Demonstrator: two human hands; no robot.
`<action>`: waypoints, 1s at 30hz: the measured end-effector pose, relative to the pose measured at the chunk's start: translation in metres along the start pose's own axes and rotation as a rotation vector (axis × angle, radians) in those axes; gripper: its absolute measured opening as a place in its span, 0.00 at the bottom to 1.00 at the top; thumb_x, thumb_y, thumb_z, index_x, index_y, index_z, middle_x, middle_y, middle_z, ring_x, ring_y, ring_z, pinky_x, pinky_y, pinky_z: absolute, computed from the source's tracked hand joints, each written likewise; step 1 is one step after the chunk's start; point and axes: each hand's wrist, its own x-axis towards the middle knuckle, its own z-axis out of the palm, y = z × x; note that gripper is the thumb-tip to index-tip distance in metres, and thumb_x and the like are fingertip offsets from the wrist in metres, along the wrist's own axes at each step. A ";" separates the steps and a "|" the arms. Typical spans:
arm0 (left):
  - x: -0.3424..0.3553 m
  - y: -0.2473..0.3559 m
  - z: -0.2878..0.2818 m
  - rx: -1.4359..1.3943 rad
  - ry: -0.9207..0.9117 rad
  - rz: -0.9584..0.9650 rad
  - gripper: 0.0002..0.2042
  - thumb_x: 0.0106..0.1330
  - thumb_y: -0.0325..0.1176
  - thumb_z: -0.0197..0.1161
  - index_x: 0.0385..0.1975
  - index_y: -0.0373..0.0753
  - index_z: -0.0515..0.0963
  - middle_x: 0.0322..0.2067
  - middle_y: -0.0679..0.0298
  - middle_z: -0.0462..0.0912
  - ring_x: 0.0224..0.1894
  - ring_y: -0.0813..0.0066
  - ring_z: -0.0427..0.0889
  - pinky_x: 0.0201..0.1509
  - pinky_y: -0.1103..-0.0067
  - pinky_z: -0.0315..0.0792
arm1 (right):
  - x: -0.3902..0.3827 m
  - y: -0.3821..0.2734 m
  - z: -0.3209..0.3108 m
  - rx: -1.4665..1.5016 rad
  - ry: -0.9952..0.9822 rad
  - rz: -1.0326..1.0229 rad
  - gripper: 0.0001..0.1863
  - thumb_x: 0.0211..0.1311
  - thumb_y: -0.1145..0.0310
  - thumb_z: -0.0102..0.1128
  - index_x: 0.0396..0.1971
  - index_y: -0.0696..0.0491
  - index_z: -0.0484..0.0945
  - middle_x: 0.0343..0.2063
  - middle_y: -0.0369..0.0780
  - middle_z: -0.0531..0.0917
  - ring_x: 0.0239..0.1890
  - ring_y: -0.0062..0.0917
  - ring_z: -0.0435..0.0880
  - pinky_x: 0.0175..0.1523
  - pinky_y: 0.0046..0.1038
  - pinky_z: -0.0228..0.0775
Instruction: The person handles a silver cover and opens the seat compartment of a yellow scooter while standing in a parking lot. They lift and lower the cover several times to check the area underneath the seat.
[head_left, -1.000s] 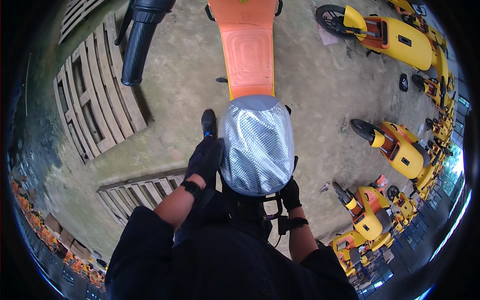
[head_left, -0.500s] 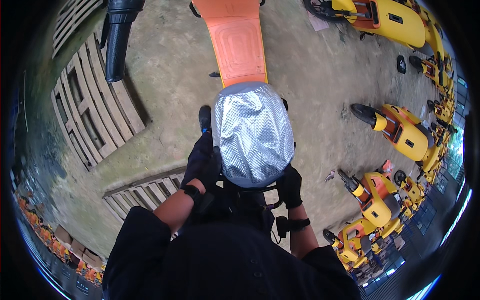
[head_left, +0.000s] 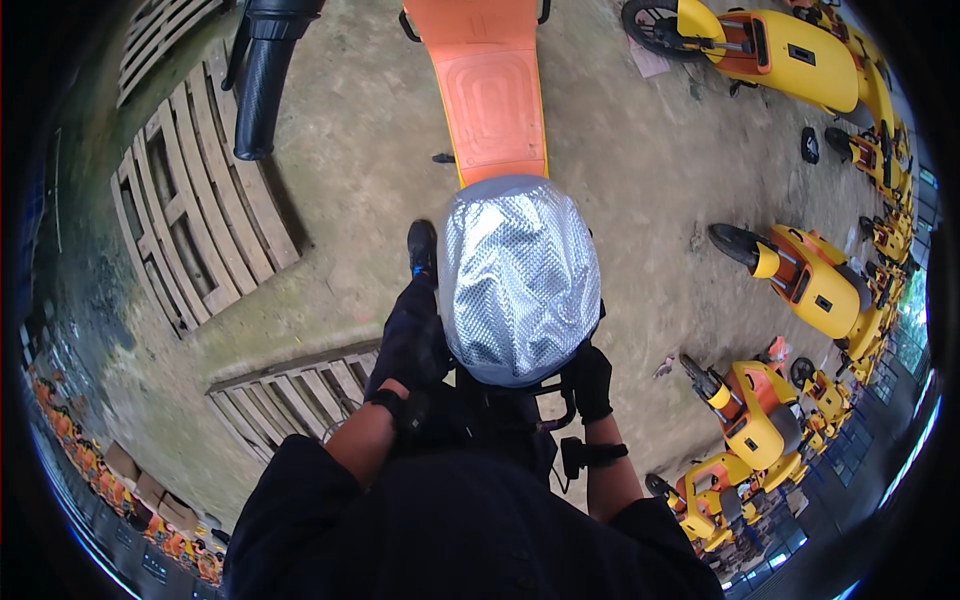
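A silver quilted seat cover (head_left: 520,280) with a grey rim is stretched over a scooter's seat in front of me, its top creased. My left hand (head_left: 430,358), in a black glove, is against the cover's lower left edge; its fingers are lost in the dark of the glove and trousers. At the lower right edge, my gloved right hand (head_left: 588,380) has its fingers curled in at the rim. Ahead of the seat lies the scooter's orange footboard (head_left: 495,110). A dark rear bar (head_left: 568,408) shows beside my right hand.
A black handlebar grip (head_left: 258,110) juts in at the upper left. Wooden pallets (head_left: 205,190) lie on the concrete floor at left, another pallet (head_left: 290,395) nearer me. Yellow scooters (head_left: 820,285) stand in a line along the right. Cardboard boxes (head_left: 150,490) are at the far lower left.
The scooter and covered seat sit slightly further right and lower in view, with the surroundings shifting likewise. Both hands stay at the cover's near edge; its creases have changed and look somewhat smoother.
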 end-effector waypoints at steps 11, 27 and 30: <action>-0.010 -0.046 -0.010 0.165 -0.176 0.133 0.15 0.59 0.32 0.52 0.46 0.37 0.68 0.42 0.53 0.74 0.45 0.61 0.74 0.47 0.71 0.68 | -0.009 -0.004 -0.007 0.180 0.054 -0.108 0.22 0.66 0.55 0.43 0.16 0.52 0.68 0.08 0.33 0.69 0.08 0.18 0.68 0.13 0.19 0.56; 0.016 0.033 -0.045 0.504 -0.119 0.319 0.10 0.51 0.33 0.60 0.30 0.36 0.74 0.29 0.53 0.77 0.33 0.56 0.76 0.37 0.69 0.69 | -0.001 -0.020 -0.007 0.016 -0.185 -0.041 0.11 0.61 0.69 0.48 0.21 0.56 0.71 0.10 0.34 0.72 0.09 0.17 0.71 0.13 0.19 0.61; 0.011 -0.008 -0.023 0.256 -0.145 0.372 0.20 0.48 0.33 0.63 0.43 0.35 0.71 0.44 0.50 0.73 0.48 0.51 0.71 0.49 0.68 0.66 | -0.003 -0.026 0.000 0.072 -0.227 -0.023 0.12 0.62 0.68 0.45 0.21 0.56 0.71 0.09 0.34 0.71 0.09 0.17 0.71 0.13 0.19 0.60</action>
